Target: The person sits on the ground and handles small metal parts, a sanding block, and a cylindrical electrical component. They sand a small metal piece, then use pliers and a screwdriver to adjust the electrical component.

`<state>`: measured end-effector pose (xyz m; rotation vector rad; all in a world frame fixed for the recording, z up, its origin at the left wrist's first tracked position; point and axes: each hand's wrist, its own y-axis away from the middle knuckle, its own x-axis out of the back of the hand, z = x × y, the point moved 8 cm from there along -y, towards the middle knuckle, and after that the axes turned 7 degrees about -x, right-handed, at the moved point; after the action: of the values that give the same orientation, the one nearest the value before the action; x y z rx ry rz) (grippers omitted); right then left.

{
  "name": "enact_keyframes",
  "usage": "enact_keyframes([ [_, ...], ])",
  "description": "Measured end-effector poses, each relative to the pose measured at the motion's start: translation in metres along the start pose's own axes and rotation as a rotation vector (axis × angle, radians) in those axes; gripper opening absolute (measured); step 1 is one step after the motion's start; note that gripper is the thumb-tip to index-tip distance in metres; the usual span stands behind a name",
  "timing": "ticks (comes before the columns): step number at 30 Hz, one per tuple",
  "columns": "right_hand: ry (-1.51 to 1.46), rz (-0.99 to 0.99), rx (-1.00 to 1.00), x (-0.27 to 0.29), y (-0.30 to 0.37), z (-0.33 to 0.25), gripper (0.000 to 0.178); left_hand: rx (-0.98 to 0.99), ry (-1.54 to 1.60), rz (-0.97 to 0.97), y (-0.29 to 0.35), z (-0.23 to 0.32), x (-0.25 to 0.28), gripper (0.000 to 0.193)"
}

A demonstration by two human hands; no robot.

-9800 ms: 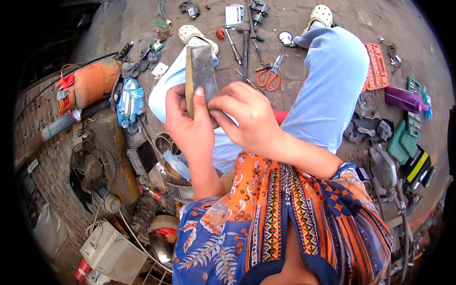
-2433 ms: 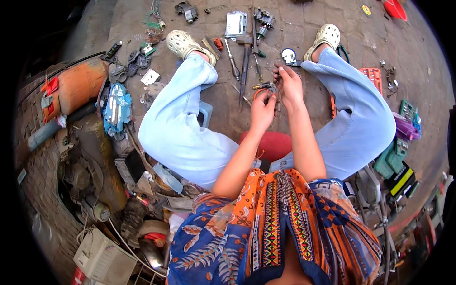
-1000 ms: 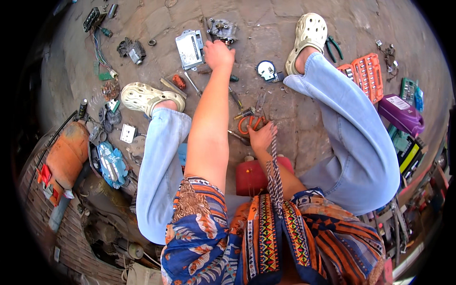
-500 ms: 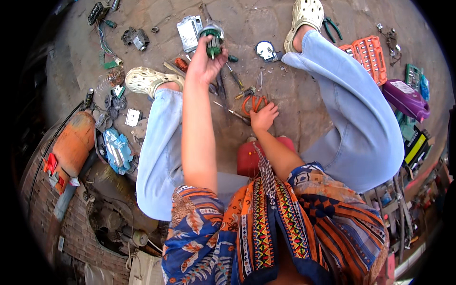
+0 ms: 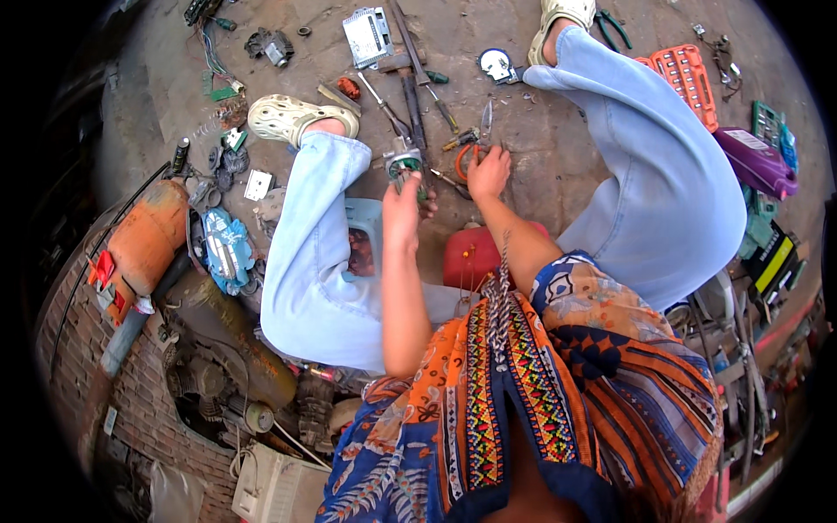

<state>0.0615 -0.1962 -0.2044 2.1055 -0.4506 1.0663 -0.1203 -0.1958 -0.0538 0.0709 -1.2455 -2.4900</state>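
Observation:
My left hand (image 5: 406, 202) is closed around a small green-and-metal motor-like part (image 5: 405, 162), held above the ground between my legs. Its metal end points away from me, and my fingers hide part of its green body. To the right, my right hand (image 5: 490, 172) is at the ground with its fingers curled on the orange handles of a pair of scissors (image 5: 463, 162). The scissors' blades point away from me. Close by lie a screwdriver (image 5: 446, 112), a small brass-coloured piece (image 5: 462, 139) and a hammer (image 5: 410, 83).
A red stool-like block (image 5: 466, 253) and a pale blue crate (image 5: 362, 213) sit between my legs. A silver box (image 5: 368, 37) and an open hard-drive-like part (image 5: 497, 65) lie farther off. Rightward are an orange socket set (image 5: 684, 78) and a purple bottle (image 5: 754, 163).
My left hand has drawn the green-and-metal part back toward me. My right hand has moved slightly forward and its fingers have closed on the scissors' handles. The whole view has shifted a little.

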Motion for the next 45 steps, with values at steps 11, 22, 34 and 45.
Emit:
enact_keyframes([
  [11, -0.178, -0.165, 0.22, -0.009, -0.043, -0.054, 0.032, -0.146, 0.005, 0.026, 0.028, 0.006, 0.014, 0.027],
  [22, 0.374, -0.464, 0.573, -0.034, 0.039, -0.007, 0.042, -0.136, 0.171, 0.14, 0.055, 0.034, 0.049, 0.029],
  [34, -0.343, -0.748, 0.183, -0.077, -0.015, -0.118, 0.052, -0.409, -0.199, 0.179, 0.067, 0.07, 0.039, 0.031],
  [45, -1.24, -1.346, -0.367, 0.048, 0.062, -0.197, 0.041, -0.782, -0.712, 0.194, 0.072, 0.087, -0.014, 0.046],
])
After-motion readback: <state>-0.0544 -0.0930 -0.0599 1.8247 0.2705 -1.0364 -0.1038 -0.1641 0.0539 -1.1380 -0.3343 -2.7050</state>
